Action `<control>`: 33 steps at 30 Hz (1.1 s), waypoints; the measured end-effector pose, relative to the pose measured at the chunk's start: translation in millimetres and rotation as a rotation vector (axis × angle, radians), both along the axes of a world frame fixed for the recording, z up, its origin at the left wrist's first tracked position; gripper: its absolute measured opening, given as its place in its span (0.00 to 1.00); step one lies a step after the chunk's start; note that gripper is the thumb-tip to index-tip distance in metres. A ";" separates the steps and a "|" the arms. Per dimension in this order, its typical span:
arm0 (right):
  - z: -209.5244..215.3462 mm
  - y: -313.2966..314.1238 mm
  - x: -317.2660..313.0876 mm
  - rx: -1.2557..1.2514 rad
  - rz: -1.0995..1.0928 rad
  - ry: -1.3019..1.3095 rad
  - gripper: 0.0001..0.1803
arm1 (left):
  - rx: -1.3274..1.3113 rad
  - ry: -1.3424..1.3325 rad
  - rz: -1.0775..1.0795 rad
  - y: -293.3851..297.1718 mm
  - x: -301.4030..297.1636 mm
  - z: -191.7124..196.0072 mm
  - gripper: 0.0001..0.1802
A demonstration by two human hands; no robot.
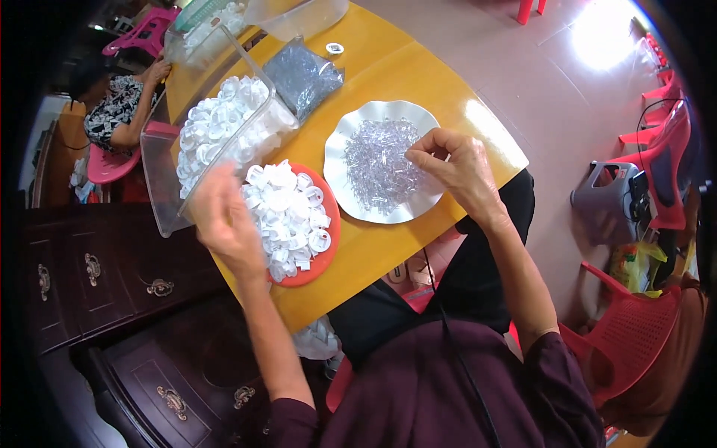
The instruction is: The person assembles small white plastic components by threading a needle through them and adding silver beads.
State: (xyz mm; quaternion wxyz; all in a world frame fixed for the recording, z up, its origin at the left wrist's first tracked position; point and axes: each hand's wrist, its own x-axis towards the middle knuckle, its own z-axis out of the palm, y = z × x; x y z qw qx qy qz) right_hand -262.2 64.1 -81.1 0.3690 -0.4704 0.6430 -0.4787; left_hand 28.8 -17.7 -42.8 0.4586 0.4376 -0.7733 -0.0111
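A yellow wooden table [418,71] is seen from above, set on a pale tiled floor [567,97] with red plastic chairs [635,328] at the right and a dark wooden cabinet [97,269] at the left. Two dishes are laid on the table near its front edge: one white scalloped plate [337,149] heaped with small clear plastic pieces [377,160], too many to be counted, and one red plate [328,239] piled with white plastic caps [287,213], likewise too many to be counted. Two clear plastic bins are placed behind them: the nearer bin [160,187] is partly filled with more white caps, and the farther bin [183,45] is also seen to hold white pieces. One clear bag of small transparent parts [302,75] is laid between the nearer bin and the white plate.

The right hand [455,168] is held over the right rim of the white plate, its fingers pinched narrowly together; whether a clear piece is gripped cannot be told. The left hand [224,216] is blurred and raised at the left edge of the red plate, beside the caps; its grip cannot be told. Another person in a patterned top [116,104] is seated at the far left.
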 end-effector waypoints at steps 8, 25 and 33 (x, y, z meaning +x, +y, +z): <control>15.7 12.7 10.8 -0.045 0.053 -0.025 0.13 | 0.463 0.119 -0.375 61.4 -104.0 -25.7 0.17; 10.8 63.0 57.0 0.050 0.125 -0.447 0.16 | 0.970 1.035 -0.302 116.6 -69.0 -23.9 0.18; 8.2 74.3 76.9 0.196 0.228 -0.533 0.10 | 1.017 1.172 -0.300 128.8 -44.8 -30.6 0.12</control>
